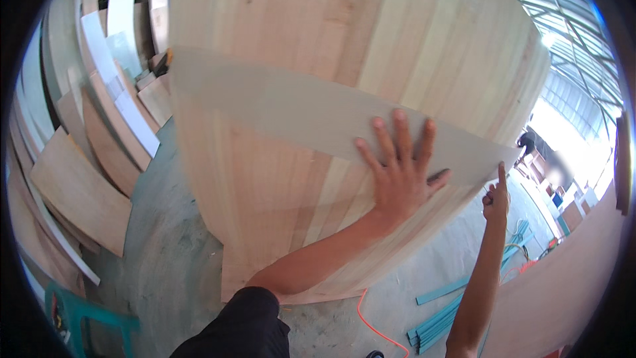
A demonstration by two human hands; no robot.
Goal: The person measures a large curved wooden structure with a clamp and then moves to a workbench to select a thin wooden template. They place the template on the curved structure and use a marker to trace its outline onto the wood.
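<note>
A large pale wooden panel point(285, 0) made of joined boards stands upright before me. A wide, flat grey strip point(278, 103) slants across its face, from the upper left down to the right edge. My left hand point(401, 176) lies on the strip and the wood just below it, fingers spread. At the strip's right end, my right hand point(497, 200) has its index finger stretched up to the lower edge, while the other fingers are curled. Nothing shows in either hand. A small yellow and black thing point(169, 57) sits at the strip's left end, too small to name.
Boards and sheets point(83, 179) lean in stacks on the left, above a green plastic stool point(99, 318). Teal bars point(437, 321) and an orange cord point(366, 315) lie on the concrete floor point(165, 245). A brown board point(556, 278) stands at the right.
</note>
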